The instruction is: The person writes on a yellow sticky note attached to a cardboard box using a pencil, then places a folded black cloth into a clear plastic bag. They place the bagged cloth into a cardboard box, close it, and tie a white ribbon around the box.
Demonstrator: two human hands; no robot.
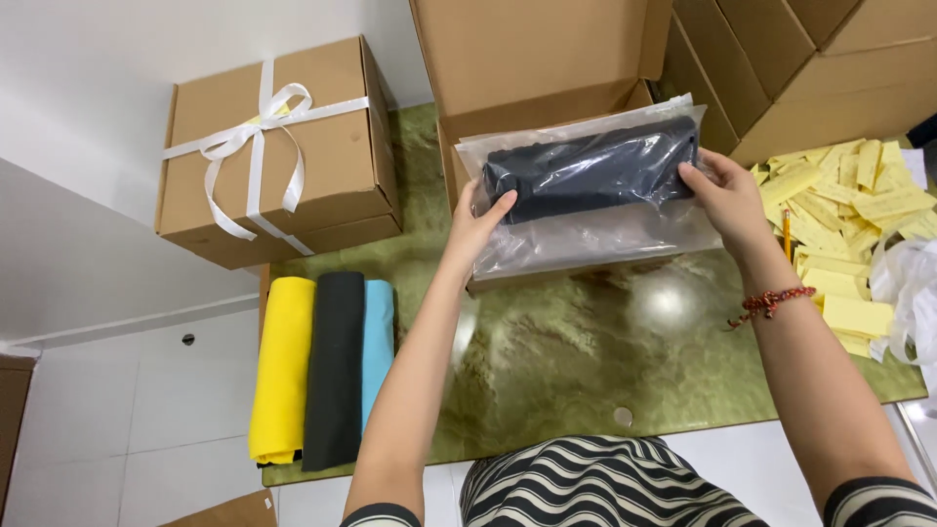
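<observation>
Cardboard surrounds the work area: an open carton (547,68) stands at the back of the green mottled tabletop (586,361), a stack of plain boxes (800,68) is piled to its right, and a closed box (283,156) tied with a white ribbon (256,137) is raised at the left edge. Three rolled cloths are laid side by side at the near left corner, a yellow roll (281,371), a black roll (334,371) and a light blue roll (379,342), touching one another. Yellow paper slips (849,205) are scattered to the right, with crumpled clear plastic (913,283) beside them. A clear plastic bag (595,229) containing a dark folded garment (590,171) is held just in front of the open carton, above the tabletop, so that the carton's front wall is partly covered. The bag is gripped at its left edge by the left hand (476,226), thumb on top and fingers underneath, and at its right edge by the right hand (727,200) in the same pinching hold. Both forearms are stretched forward; a red beaded bracelet (771,303) is worn on the right wrist. The bag is glossy and wrinkled, the tabletop polished and reflective.
</observation>
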